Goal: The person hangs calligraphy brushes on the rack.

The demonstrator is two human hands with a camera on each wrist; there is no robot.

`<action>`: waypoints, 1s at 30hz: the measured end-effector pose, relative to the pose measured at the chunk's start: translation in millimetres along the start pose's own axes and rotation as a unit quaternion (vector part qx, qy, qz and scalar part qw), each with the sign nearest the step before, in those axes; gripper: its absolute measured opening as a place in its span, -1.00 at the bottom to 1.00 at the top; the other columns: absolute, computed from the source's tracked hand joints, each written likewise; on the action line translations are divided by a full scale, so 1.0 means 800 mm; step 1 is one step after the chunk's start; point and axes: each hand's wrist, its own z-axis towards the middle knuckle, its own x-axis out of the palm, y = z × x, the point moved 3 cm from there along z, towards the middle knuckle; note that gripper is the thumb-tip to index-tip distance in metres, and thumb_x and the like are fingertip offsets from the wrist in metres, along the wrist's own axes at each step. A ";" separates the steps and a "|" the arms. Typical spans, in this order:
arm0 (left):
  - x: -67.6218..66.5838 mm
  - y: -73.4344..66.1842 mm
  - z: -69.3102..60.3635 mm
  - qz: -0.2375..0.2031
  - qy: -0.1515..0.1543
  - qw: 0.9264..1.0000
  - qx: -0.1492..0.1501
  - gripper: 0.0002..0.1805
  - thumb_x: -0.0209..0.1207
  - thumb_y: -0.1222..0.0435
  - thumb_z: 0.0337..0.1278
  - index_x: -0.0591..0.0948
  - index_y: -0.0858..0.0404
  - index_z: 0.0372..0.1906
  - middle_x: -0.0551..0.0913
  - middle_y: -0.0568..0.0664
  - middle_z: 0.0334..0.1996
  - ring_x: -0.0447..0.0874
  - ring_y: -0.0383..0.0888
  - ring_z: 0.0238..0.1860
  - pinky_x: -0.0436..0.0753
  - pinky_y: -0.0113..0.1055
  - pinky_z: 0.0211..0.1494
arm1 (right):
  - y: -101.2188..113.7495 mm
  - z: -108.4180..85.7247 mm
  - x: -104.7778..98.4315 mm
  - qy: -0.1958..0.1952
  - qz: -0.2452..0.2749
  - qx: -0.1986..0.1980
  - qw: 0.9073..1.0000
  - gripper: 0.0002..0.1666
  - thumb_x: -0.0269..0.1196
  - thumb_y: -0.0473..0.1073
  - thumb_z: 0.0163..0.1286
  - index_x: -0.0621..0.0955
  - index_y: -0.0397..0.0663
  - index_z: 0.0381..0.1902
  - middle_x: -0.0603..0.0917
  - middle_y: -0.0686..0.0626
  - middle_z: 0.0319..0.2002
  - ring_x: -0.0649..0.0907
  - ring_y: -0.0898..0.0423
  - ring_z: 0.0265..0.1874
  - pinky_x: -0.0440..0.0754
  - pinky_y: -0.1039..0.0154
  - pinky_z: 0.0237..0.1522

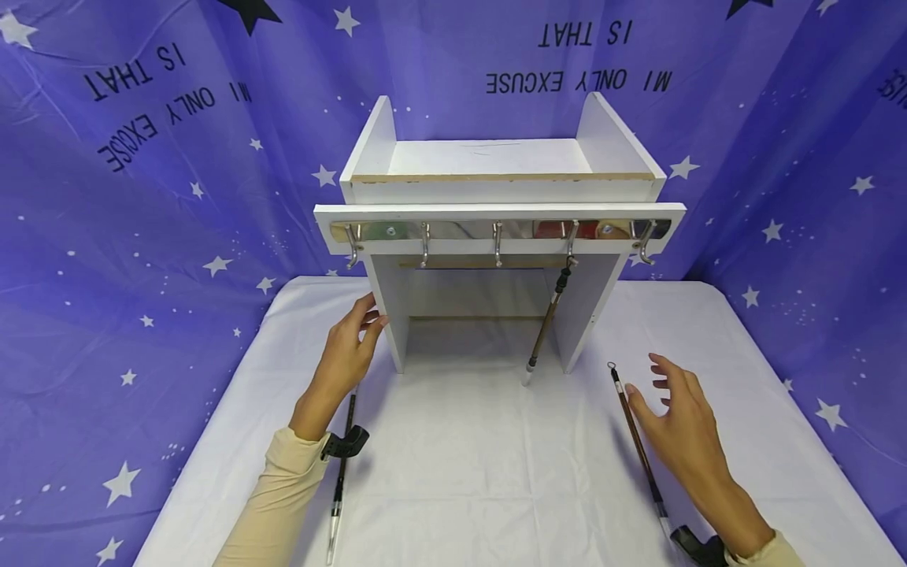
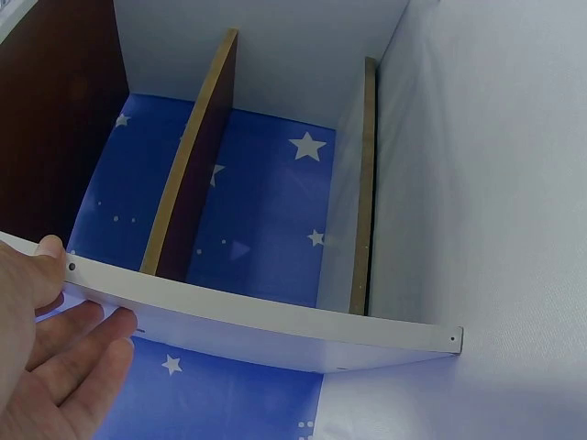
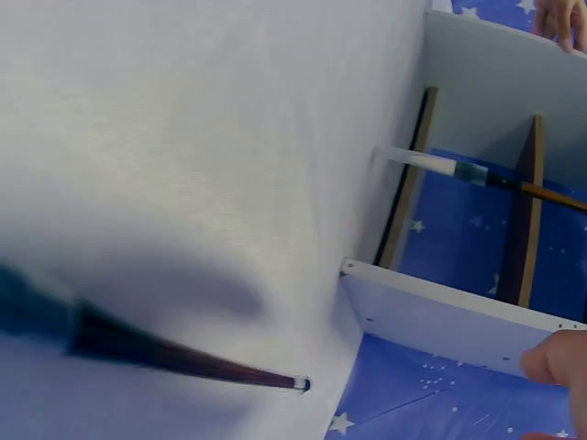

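My left hand (image 1: 347, 346) pinches the front edge of the left side panel of a white shelf unit (image 1: 496, 191), thumb on the edge and fingers against the outer face. A calligraphy brush (image 1: 545, 327) hangs tip down by its loop from the fourth metal hook (image 1: 572, 240) on the shelf's front rail. Another calligraphy brush (image 1: 641, 449) lies on the table at the right. Above and beside it is my right hand (image 1: 683, 429), fingers loosely bent, holding nothing. A third brush (image 1: 340, 480) lies at the left, partly hidden by my left wrist.
A white cloth (image 1: 468, 488) covers the table. Several hooks line the rail, including a left-end hook (image 1: 352, 244) and a right-end hook (image 1: 646, 240). Behind and at both sides hangs a blue-purple curtain (image 1: 177, 260) with stars and lettering.
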 end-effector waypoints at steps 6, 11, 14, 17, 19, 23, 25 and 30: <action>0.000 0.000 0.000 -0.001 0.002 1.000 -0.003 -0.51 0.09 0.25 0.65 0.41 0.29 0.51 0.61 0.24 0.34 0.70 0.22 0.23 0.67 0.14 0.32 | -0.020 -0.014 0.006 0.069 -0.021 0.023 0.997 -0.21 0.40 -0.05 0.47 0.38 -0.19 0.52 0.58 -0.32 0.17 0.68 -0.26 -0.01 0.67 -0.12 -0.16; 0.000 0.000 0.000 -0.001 0.004 1.000 -0.003 -0.50 0.09 0.24 0.65 0.40 0.28 0.52 0.61 0.24 0.34 0.70 0.23 0.24 0.66 0.15 0.33 | -0.035 -0.027 0.013 0.119 -0.036 0.041 0.991 -0.16 0.39 -0.04 0.46 0.32 -0.26 0.52 0.58 -0.38 0.14 0.70 -0.31 -0.04 0.67 -0.20 -0.21; 0.000 0.000 0.000 -0.001 0.002 1.000 -0.002 -0.50 0.09 0.24 0.65 0.40 0.28 0.52 0.61 0.24 0.33 0.71 0.22 0.23 0.66 0.14 0.32 | -0.039 -0.031 0.016 0.142 -0.041 0.049 0.988 -0.14 0.40 -0.06 0.44 0.31 -0.29 0.52 0.59 -0.39 0.14 0.71 -0.29 -0.06 0.69 -0.12 -0.25; 0.001 0.001 0.000 -0.002 0.000 1.000 0.001 -0.51 0.10 0.26 0.64 0.41 0.28 0.51 0.62 0.25 0.31 0.72 0.22 0.22 0.67 0.13 0.31 | -0.041 -0.034 0.019 0.161 -0.044 0.057 0.984 -0.14 0.42 -0.10 0.42 0.31 -0.32 0.51 0.60 -0.41 0.12 0.72 -0.25 -0.09 0.67 -0.06 -0.26; 0.002 0.002 0.000 -0.004 -0.002 1.000 0.002 -0.51 0.10 0.26 0.64 0.42 0.28 0.50 0.63 0.25 0.30 0.72 0.22 0.21 0.68 0.13 0.31 | -0.041 -0.036 0.021 0.171 -0.045 0.063 0.982 -0.14 0.42 -0.13 0.41 0.31 -0.35 0.50 0.60 -0.43 0.12 0.71 -0.23 -0.12 0.66 -0.04 -0.26; 0.002 0.002 0.000 -0.005 -0.003 1.000 0.003 -0.52 0.10 0.25 0.64 0.43 0.27 0.50 0.64 0.25 0.29 0.72 0.21 0.21 0.68 0.13 0.31 | -0.042 -0.038 0.024 0.193 -0.047 0.068 0.978 -0.15 0.41 -0.17 0.41 0.31 -0.39 0.49 0.58 -0.45 0.13 0.71 -0.20 -0.12 0.64 -0.05 -0.24; 0.002 0.002 0.000 -0.004 -0.004 1.000 0.002 -0.52 0.11 0.24 0.64 0.43 0.27 0.50 0.64 0.24 0.29 0.72 0.21 0.21 0.68 0.12 0.32 | -0.043 -0.039 0.026 0.204 -0.044 0.071 0.975 -0.15 0.40 -0.18 0.42 0.30 -0.39 0.50 0.56 -0.44 0.14 0.71 -0.22 -0.10 0.65 -0.04 -0.23; 0.001 0.002 0.000 -0.003 -0.004 1.000 0.002 -0.52 0.11 0.25 0.64 0.43 0.26 0.50 0.64 0.23 0.30 0.72 0.21 0.21 0.68 0.12 0.31 | -0.045 -0.040 0.030 0.226 -0.037 0.082 0.970 -0.16 0.36 -0.22 0.46 0.26 -0.40 0.53 0.54 -0.41 0.14 0.69 -0.24 -0.02 0.68 -0.05 -0.17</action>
